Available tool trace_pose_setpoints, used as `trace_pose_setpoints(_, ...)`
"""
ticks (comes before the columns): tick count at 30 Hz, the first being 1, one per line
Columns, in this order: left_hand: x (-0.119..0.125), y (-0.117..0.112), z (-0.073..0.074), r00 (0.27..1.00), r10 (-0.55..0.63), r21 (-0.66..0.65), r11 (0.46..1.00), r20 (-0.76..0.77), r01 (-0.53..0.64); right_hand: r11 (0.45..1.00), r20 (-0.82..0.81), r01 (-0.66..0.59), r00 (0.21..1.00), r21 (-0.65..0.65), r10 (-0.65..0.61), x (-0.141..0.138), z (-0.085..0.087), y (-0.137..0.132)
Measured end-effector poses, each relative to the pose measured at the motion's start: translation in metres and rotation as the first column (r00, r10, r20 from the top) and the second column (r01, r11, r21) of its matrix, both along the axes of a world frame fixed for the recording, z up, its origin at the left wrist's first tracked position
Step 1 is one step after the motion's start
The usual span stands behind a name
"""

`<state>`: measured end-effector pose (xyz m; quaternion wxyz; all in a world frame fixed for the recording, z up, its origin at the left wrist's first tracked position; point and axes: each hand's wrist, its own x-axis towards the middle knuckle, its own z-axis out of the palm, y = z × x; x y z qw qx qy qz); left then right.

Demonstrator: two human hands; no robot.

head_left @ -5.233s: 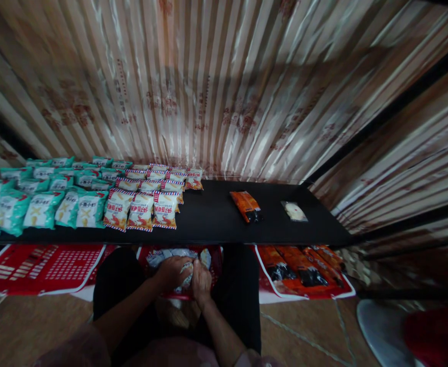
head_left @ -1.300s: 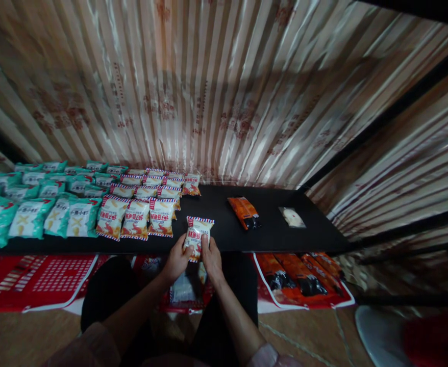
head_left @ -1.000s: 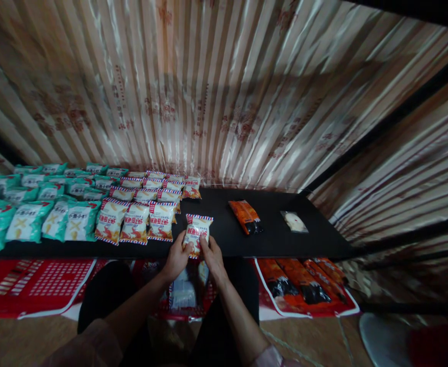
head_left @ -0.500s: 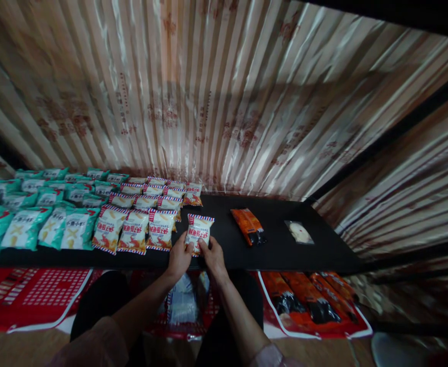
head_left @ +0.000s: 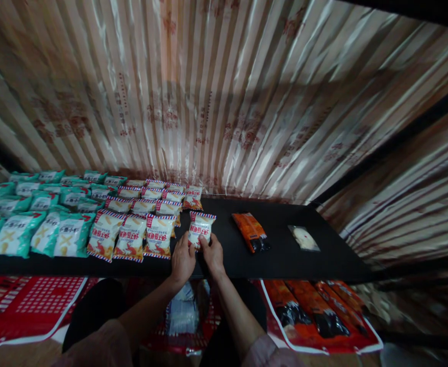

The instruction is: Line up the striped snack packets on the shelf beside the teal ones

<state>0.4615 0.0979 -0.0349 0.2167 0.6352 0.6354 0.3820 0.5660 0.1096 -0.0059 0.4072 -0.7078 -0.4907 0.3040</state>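
Observation:
A white and orange snack bag (head_left: 201, 228) with striped ends is held upright over the black shelf (head_left: 224, 262). My left hand (head_left: 183, 259) grips its lower left side, and my right hand (head_left: 211, 253) has its thumb on the lower right front. Left of my hands stand rows of matching snack bags (head_left: 158, 237), one more of them (head_left: 192, 197) at the back right of the group. Farther left are rows of teal and white snack bags (head_left: 73, 235).
An orange and black packet (head_left: 250, 230) and a small clear packet (head_left: 303, 238) lie on the shelf to the right. Below are red baskets (head_left: 36, 306), the right one holding several orange packets (head_left: 296, 306). A striped curtain (head_left: 216, 102) hangs behind.
Both hands still hold the snack bag, which is slightly farther back over the shelf and a little more tilted. The whole view has shifted slightly.

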Motion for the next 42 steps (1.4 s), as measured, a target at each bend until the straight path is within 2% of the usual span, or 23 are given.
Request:
trace_pose_setpoints(11,0.007,0.001,-0.014,0.991,-0.121,0.154,0.980,-0.055,0.128,1.000,0.069,0.009,0.998,0.009,-0.010,-0.003,0.001,0.026)
trace_pose_setpoints(18,0.006,0.010,-0.018,0.982,-0.141,0.184,0.969,-0.124,0.162,1.000,0.095,0.013,0.995,-0.019,-0.011,-0.003,0.002,0.038)
trace_pose_setpoints(24,0.007,0.018,-0.016,0.975,-0.156,0.164,0.970,-0.157,0.182,1.000,0.088,0.009,0.996,0.007,-0.009,-0.005,0.004,0.051)
trace_pose_setpoints(31,0.009,0.031,-0.013,0.970,-0.120,0.125,0.981,-0.210,0.148,1.000,0.116,0.000,0.993,0.011,-0.001,-0.007,0.004,0.066)
trace_pose_setpoints(42,0.015,0.052,-0.018,0.954,-0.037,0.219,0.970,-0.298,0.106,0.992,0.017,0.016,1.000,0.128,-0.018,-0.007,-0.004,0.084)
